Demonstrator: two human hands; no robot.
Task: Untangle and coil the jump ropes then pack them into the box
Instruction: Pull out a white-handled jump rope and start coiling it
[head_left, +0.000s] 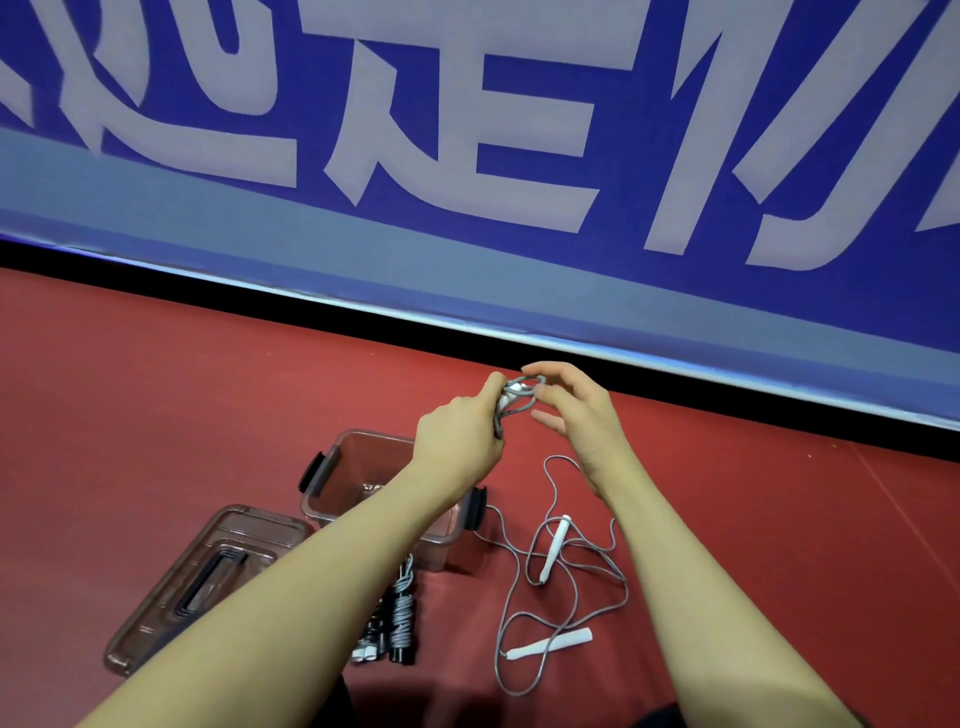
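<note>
Up above the red floor (156, 405), a bundled grey jump rope (514, 402) with a white handle sits between both hands, raised over the open box. The left hand (457, 441) has its fingers curled round the bundle's lower part, gripping it. The right hand (576, 410) meets the top loop with thumb and forefinger; it looks like a light pinch, though the other fingers are spread loose and the contact is small in the view.

Below the left forearm stands the clear brown box (363, 467), its dark latches showing at the left and right ends. Its lid (208, 582) lies flat on the floor just beside the box, toward the near left. Near the box's front wall, partly hidden under the forearm, lie two coiled ropes (397, 618), tightly wound, one grey and one darker.

Right of the box, a loose rope (566, 587) sprawls in open loops across the floor, with one white handle near its middle and another at the near end.

Behind everything, a blue banner (467, 156) with large pale characters runs along the far edge of the floor, above a black strip.
</note>
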